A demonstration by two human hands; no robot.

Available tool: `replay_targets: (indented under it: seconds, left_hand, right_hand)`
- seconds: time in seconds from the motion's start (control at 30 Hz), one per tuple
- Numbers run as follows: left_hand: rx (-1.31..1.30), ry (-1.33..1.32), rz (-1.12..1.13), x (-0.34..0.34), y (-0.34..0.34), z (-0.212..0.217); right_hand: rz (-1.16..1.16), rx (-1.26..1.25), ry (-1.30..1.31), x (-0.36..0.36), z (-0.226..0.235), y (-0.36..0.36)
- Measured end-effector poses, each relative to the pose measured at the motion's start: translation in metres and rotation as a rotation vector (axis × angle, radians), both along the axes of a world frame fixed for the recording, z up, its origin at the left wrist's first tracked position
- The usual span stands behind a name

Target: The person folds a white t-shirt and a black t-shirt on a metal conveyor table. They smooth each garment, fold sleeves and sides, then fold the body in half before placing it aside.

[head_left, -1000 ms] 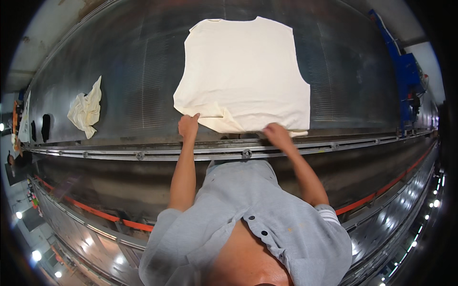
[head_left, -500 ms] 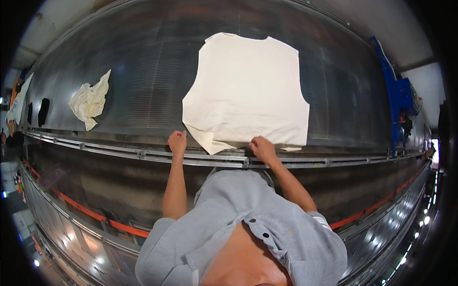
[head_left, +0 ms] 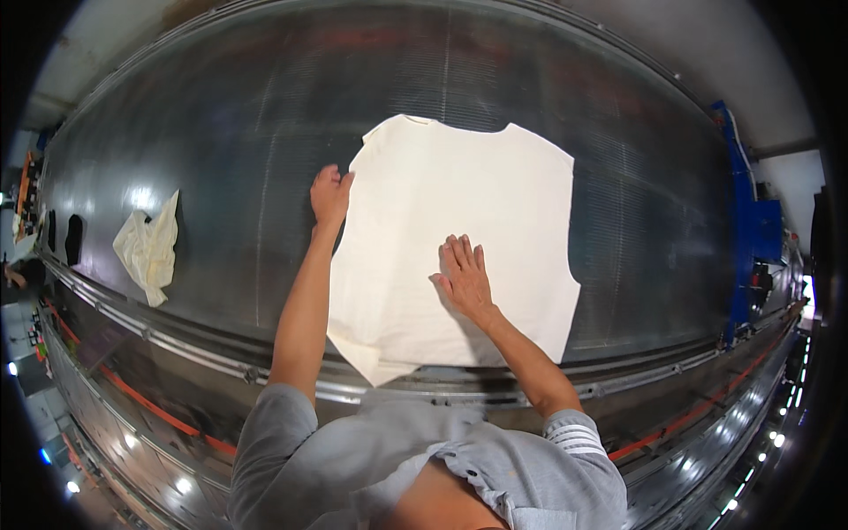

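Now | right hand (head_left: pixel 466 281), fingers (head_left: pixel 458 253) spread, on cream cloth (head_left: pixel 486 190) | left hand (head_left: pixel 330 199) alongside, pinch unclear

The cloth (head_left: pixel 442 208) is cream, the sleeve (head_left: pixel 574 433) white-striped.

From above the wearer's chest (head_left: pixel 433 495), the head camera looks steeply down at the fairly near cloth (head_left: pixel 477 190). Its fisheye view spans the table (head_left: pixel 203 159) front to back.

The right grip (head_left: pixel 465 281) hides cloth (head_left: pixel 481 190) beneath it.
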State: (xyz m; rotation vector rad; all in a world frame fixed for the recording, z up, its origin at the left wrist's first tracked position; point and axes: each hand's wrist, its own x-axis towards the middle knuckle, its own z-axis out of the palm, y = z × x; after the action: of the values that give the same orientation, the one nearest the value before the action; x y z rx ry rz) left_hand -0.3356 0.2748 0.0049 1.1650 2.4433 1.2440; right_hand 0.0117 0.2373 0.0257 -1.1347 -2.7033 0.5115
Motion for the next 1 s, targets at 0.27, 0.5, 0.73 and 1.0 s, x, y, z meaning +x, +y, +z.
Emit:
replay_targets:
  seconds: [0.27,0.5,0.73,1.0]
  left_hand:
    - [-0.502,-0.023,-0.338,-0.027,0.110,0.011]
    - [-0.201,-0.720,-0.294,-0.020,0.123,0.036]
    - [-0.304,-0.205,-0.355,-0.050,0.136,0.033]
    - [-0.098,-0.034,-0.137,-0.073,0.112,0.008]
  right_hand:
    - [0.196,0.076,-0.009,-0.062,-0.021,0.125]
    - [0.339,0.209,-0.093,-0.125,-0.026,0.240]
    - [0.093,0.208,0.019,-0.147,-0.026,0.224]
    - [0.456,0.239,0.006,-0.201,-0.039,0.227]
